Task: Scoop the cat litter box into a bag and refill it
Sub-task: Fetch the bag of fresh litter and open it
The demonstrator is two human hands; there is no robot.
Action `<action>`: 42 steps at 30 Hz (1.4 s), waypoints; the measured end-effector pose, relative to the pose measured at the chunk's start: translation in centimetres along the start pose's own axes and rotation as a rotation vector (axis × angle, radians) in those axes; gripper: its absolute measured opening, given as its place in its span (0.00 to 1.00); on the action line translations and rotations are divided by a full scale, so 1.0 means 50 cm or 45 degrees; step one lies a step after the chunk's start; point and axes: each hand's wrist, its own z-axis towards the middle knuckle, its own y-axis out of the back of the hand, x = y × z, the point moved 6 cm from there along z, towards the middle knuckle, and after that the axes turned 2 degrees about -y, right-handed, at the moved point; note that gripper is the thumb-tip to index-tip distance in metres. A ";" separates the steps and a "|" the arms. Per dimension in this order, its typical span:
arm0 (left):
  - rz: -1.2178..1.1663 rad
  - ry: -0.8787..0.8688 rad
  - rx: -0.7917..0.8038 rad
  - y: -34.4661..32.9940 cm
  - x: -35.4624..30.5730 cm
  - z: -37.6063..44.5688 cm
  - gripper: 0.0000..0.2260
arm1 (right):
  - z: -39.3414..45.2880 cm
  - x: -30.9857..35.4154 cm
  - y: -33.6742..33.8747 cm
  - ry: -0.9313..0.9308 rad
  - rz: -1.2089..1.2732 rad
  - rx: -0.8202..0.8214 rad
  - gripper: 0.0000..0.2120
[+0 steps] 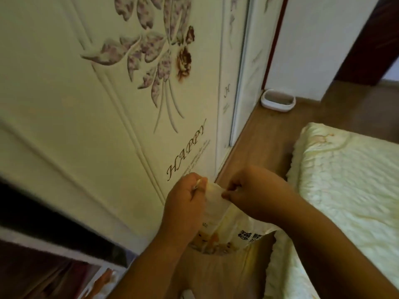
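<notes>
A pale printed bag with dark characters and small cartoon figures hangs in front of me, low in the view. My left hand grips its top corner on the left. My right hand pinches the same top edge on the right, the two hands close together. A white cat litter box with grey litter sits on the wooden floor far off, against the white wall beside the wardrobe's end.
A tall cream wardrobe door with flower relief and the word HAPPY fills the left. A bed with a pale quilted cover stands on the right. A narrow strip of wooden floor runs between them. A dark door frame is at the top right.
</notes>
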 end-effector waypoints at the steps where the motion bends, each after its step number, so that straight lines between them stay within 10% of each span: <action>1: -0.020 -0.033 0.038 -0.002 -0.005 0.029 0.13 | 0.010 -0.002 0.008 -0.042 0.018 -0.035 0.10; 12: -0.117 -0.276 0.329 -0.132 -0.076 0.253 0.13 | 0.077 -0.107 0.118 -0.375 0.138 -0.412 0.11; 42: -0.188 -0.135 0.426 -0.604 -0.177 0.754 0.12 | 0.541 -0.551 0.406 -0.410 0.058 -0.239 0.09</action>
